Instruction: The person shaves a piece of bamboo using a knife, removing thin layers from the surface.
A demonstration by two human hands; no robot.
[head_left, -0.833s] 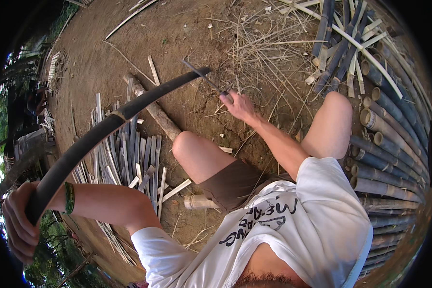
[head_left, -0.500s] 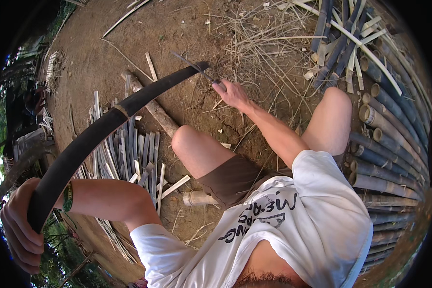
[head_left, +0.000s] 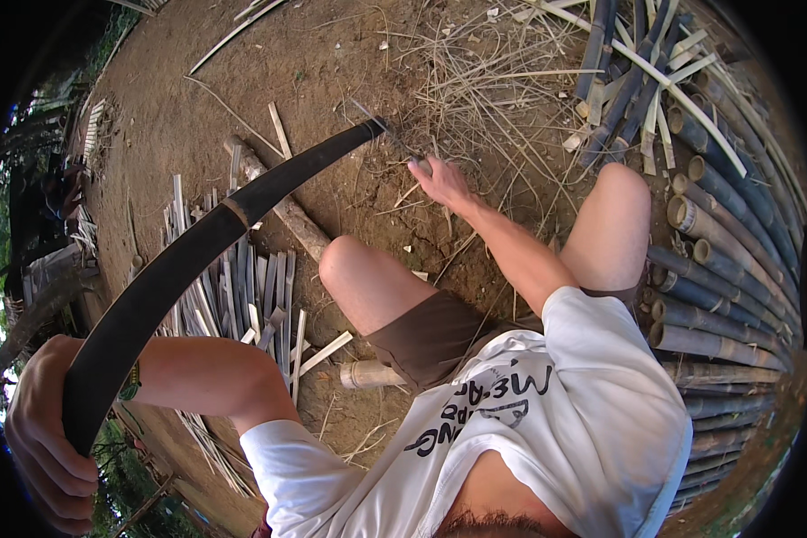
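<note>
A long, dark-skinned piece of bamboo (head_left: 166,276) with one pale node ring slants across the view, from lower left up to the middle. My left hand (head_left: 47,430) is wrapped round its near end. At the far end, the thin blade of a knife (head_left: 398,145) crosses the bamboo's tip; whether it bites in or only touches, I cannot tell. My right hand (head_left: 446,186) is closed round the knife's handle, and the blade points up and left. Below the bamboo's far half, a wooden log (head_left: 300,220) rests on the dirt.
Split bamboo slats (head_left: 269,278) lie piled left of my left knee. Thick bamboo poles (head_left: 717,341) are stacked on the right. Thin shavings (head_left: 502,76) litter the ground ahead, beside crossed dark bamboo pieces (head_left: 632,99). A short bamboo length (head_left: 368,374) lies by my thigh.
The knife and my right hand have shifted slightly right. My left hand has moved a little right and down with the bamboo, whose far tip sits slightly further left.
</note>
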